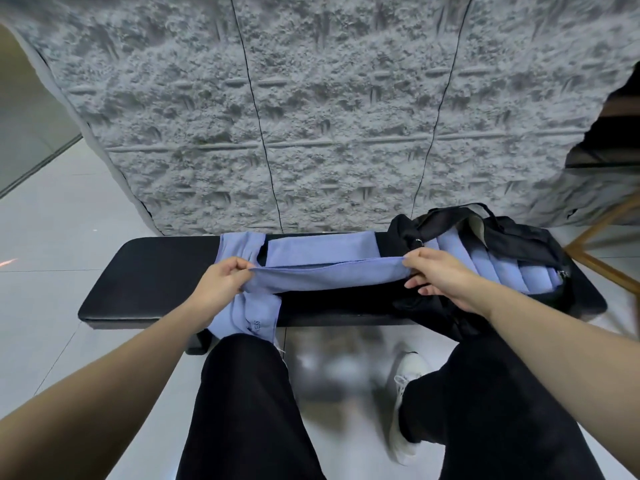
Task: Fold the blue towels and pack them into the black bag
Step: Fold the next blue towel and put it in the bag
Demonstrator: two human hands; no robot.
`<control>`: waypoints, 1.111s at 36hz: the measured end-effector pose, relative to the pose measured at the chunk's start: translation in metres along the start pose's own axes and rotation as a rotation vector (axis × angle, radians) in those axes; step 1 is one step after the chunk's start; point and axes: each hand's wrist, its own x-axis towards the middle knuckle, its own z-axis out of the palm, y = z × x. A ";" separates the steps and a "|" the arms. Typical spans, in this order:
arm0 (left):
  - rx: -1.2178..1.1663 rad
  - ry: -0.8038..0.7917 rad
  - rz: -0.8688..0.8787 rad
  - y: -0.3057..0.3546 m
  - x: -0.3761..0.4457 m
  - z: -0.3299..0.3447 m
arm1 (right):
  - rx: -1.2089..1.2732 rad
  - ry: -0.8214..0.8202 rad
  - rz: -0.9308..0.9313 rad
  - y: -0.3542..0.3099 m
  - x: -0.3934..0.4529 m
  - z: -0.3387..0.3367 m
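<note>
— Where am I in this?

— Mid-fold, I'd say. My left hand [221, 277] and right hand [438, 273] each pinch an end of the long blue cloth towel [325, 277], stretched taut just above the black padded bench [149, 271].

— And next?

— Probably bring the ends together, then tuck it into the open black fabric bag [519, 237] (folded blue towels [491, 268] already sit inside).

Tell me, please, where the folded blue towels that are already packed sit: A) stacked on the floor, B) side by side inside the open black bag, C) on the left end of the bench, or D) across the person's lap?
B: the folded towels stand in a row inside the open black bag at the bench's right end.
</note>
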 end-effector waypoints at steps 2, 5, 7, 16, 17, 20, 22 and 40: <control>0.000 -0.002 0.003 -0.007 -0.009 -0.002 | -0.026 -0.013 -0.015 0.007 -0.008 0.002; -0.009 0.008 0.001 -0.016 -0.019 -0.005 | -0.051 -0.041 -0.033 0.016 -0.019 0.005; -0.015 0.019 -0.001 -0.020 -0.026 -0.007 | -0.083 -0.052 -0.046 0.021 -0.027 0.007; -0.063 -0.021 -0.023 -0.024 -0.045 -0.009 | -0.177 -0.078 -0.065 0.036 -0.045 0.013; -0.062 -0.030 -0.028 -0.024 -0.045 -0.009 | -0.175 -0.073 -0.062 0.037 -0.044 0.014; -0.030 -0.042 -0.030 -0.025 -0.041 -0.009 | -0.165 -0.043 -0.049 0.038 -0.039 0.017; -0.001 -0.030 -0.025 -0.025 -0.035 -0.006 | -0.159 -0.011 -0.040 0.038 -0.033 0.021; 0.103 0.173 -0.048 -0.034 0.072 0.041 | -0.887 0.171 -0.129 0.004 0.082 0.056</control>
